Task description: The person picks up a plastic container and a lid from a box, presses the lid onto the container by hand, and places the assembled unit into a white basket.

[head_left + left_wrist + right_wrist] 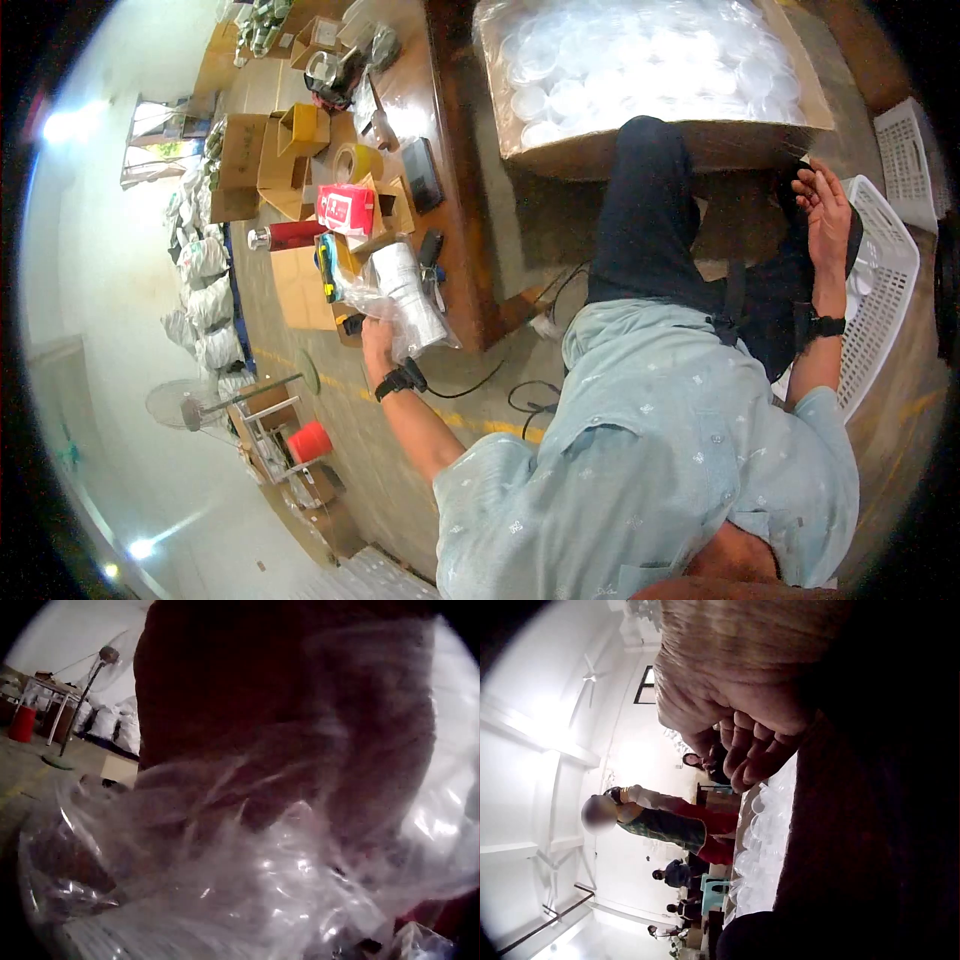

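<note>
At the table's near corner my left hand [377, 338] reaches in beside a clear plastic bag [408, 325] around a white roll-like bundle [402, 285]. A small black object [353, 324] lies right at its fingertips. Crinkled clear film [285, 862] spreads across the left wrist view, over the dark shape of the hand [277, 697]; the fingers are hidden, and I cannot tell what they grip. My right hand [826, 212] is by the right knee, fingers loosely curled with nothing in them. In the right wrist view, these fingers [757, 746] hang near the box of clear plastic pieces [759, 847].
A large carton [660, 150] of clear round plastic pieces stands ahead of the knees. The wooden table [455, 190] bears a phone [422, 174], tape roll [357, 163], red-and-white packet [346, 209] and red cylinder [290, 235]. White crates [880, 300] stand at right; cables [530, 400] lie on the floor.
</note>
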`<state>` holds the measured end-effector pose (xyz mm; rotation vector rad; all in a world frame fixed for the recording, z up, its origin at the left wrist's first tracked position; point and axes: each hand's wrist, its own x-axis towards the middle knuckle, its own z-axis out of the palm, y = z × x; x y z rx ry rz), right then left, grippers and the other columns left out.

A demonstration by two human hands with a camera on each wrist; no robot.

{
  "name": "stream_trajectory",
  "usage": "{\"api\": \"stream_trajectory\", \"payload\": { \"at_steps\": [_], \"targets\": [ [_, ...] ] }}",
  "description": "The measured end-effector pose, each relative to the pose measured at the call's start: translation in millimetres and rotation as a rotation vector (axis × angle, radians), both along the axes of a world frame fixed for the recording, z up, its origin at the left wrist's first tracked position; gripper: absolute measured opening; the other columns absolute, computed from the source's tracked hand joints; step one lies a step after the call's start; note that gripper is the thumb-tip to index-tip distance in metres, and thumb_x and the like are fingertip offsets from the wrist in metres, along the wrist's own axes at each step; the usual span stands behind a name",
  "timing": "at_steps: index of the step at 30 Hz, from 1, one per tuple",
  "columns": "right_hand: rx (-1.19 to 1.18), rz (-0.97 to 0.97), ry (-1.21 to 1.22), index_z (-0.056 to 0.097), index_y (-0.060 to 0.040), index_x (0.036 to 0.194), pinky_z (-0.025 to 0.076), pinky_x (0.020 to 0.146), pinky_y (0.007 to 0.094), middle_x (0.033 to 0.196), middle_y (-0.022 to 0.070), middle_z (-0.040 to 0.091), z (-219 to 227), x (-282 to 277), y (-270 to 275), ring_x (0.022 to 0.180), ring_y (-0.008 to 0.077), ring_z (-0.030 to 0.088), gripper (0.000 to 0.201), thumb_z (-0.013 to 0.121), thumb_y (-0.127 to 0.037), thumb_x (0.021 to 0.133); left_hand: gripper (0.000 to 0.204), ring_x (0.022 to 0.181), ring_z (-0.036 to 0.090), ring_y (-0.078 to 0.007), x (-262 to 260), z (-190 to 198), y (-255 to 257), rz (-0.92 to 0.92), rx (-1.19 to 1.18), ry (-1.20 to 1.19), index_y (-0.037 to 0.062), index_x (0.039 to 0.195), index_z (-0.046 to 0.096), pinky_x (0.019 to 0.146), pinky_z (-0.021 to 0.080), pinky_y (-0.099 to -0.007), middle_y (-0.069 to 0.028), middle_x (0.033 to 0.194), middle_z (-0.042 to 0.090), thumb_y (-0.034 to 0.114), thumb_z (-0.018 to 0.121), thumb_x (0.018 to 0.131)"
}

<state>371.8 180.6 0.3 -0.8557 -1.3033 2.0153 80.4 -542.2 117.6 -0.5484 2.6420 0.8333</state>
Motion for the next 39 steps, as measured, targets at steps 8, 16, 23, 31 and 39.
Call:
{"api": "stream_trajectory", "payload": {
  "at_steps": [8,16,23,31,39],
  "targets": [
    [-0.016,-0.004,-0.013,0.057,-0.0042,0.132,0.052,0.078,0.0265,0.109,0.0076,0.069,0.3,-2.4,0.5,0.092,0.0146,0.067,0.034,0.057,-0.021,0.103,0.039,0.102,0.062,-0.0441,11.0,-10.8,35.6,-0.32,-0.53,0.462,-0.0034,0.109,0.065,0.088,0.048,-0.0466,-0.0275,0.108,0.067,0.027,0.067,0.085],
    [0.028,-0.001,-0.05,0.059,-0.0037,0.129,0.052,0.076,0.0246,0.108,0.0071,0.069,4.0,-5.3,-3.4,0.092,0.0141,0.068,0.03,0.057,-0.019,0.103,0.018,0.082,0.064,-0.0361,8.4,5.7,18.6,-0.148,-0.353,0.661,-0.0042,0.094,0.065,0.078,0.05,-0.0429,-0.0222,0.09,0.068,0.013,0.061,0.091],
    [-0.006,0.005,-0.022,0.06,-0.0041,0.129,0.051,0.076,0.0246,0.108,0.0066,0.069,2.7,-4.4,-3.4,0.092,0.014,0.068,0.03,0.058,-0.019,0.103,0.021,0.085,0.062,-0.0207,3.0,33.1,29.2,0.062,0.384,0.729,-0.0044,0.104,0.061,0.077,0.051,-0.0357,-0.0098,0.095,0.066,0.014,0.05,0.101],
    [0.001,-0.004,-0.034,0.06,-0.005,0.129,0.051,0.077,0.0245,0.108,0.0069,0.069,4.0,-4.1,-4.8,0.093,0.0142,0.068,0.03,0.059,-0.02,0.103,0.028,0.088,0.062,-0.0158,-6.6,38.5,22.8,0.045,0.478,0.437,-0.001,0.114,0.063,0.076,0.051,-0.0314,-0.0056,0.098,0.065,0.02,0.047,0.104],
    [0.005,0.004,-0.032,0.06,-0.0045,0.129,0.052,0.076,0.0244,0.109,0.0072,0.069,0.0,-3.6,-2.4,0.092,0.0139,0.068,0.031,0.059,-0.02,0.103,0.036,0.071,0.052,-0.0087,-4.1,38.2,20.0,-0.098,0.337,0.096,-0.0017,0.125,0.061,0.065,0.047,-0.0311,-0.0008,0.087,0.061,0.012,0.05,0.094]
  ]
}}
